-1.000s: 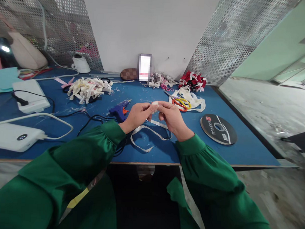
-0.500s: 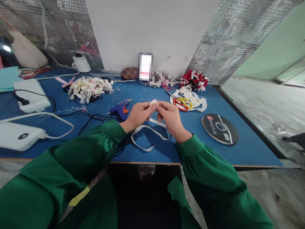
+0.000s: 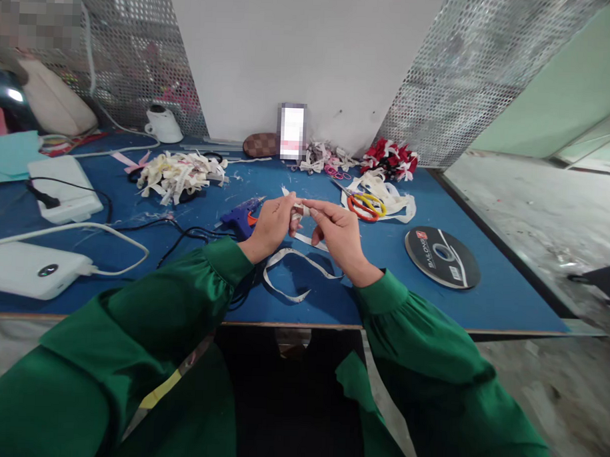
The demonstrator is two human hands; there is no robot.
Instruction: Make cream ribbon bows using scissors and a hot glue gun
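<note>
A narrow white ribbon (image 3: 302,210) is pinched between my two hands above the blue table. My left hand (image 3: 272,224) has its fingers closed on it, with a short end poking up past the fingertips. Thumb and forefinger of my right hand (image 3: 342,236) grip the ribbon from the other side. The ribbon's long tail (image 3: 289,253) curls over the table below the hands. Just left of my left hand lies a blue glue gun (image 3: 239,217) with an orange trigger. Scissors (image 3: 366,207) with orange and yellow handles rest beyond my right hand.
A black ribbon reel (image 3: 443,257) lies at right. Heaps of cream bows (image 3: 181,174) and red bows (image 3: 390,158) sit further back, near a phone (image 3: 292,131) propped at the wall. Cables, a white power bank (image 3: 33,271) and a white power strip (image 3: 63,187) occupy the left.
My hands have moved slightly apart and turned, showing a stretch of ribbon between the fingers. A ribbon end now sticks up behind the left fingertips.
</note>
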